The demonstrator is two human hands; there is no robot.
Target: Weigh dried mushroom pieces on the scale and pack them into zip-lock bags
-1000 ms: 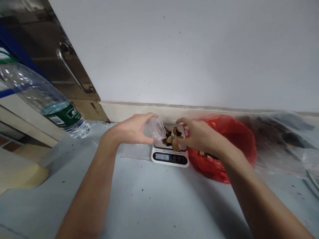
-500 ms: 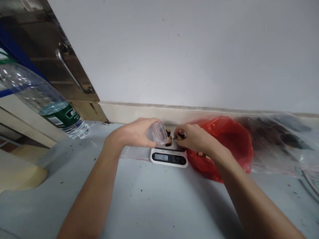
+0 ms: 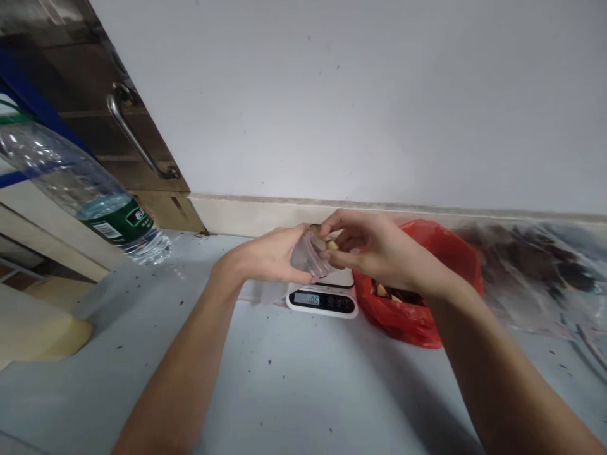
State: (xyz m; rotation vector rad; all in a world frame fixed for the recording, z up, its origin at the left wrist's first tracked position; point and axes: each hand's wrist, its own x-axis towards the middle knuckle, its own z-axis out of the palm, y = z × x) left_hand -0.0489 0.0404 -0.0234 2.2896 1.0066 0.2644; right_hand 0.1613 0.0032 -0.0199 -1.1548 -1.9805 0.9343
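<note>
My left hand [image 3: 265, 256] is closed around a small clear zip bag [image 3: 304, 258], its mouth held open toward the right. My right hand [image 3: 384, 249] pinches several brownish dried pieces [image 3: 331, 244] at that mouth; their exact kind is not clear. Below both hands sits a white digital kitchen scale [image 3: 322, 304], its display showing digits that look like 105. Bag and fingers partly cover its weighing plate. Close by on the right, a red plastic bag [image 3: 458, 253] stands open with similar dark and pale pieces [image 3: 386, 292] inside, partly behind my right wrist.
Clear plastic bags with dark contents [image 3: 540, 272] lie at the right along the white wall [image 3: 351, 107]. A water bottle [image 3: 114, 218] rises at the left, near a metal door handle [image 3: 137, 142]. Small dark crumbs dot the pale tabletop [image 3: 284, 392].
My right hand has lifted the dried pieces from the scale plate and moved left to the zip bag's mouth. The left hand with the bag has shifted slightly right.
</note>
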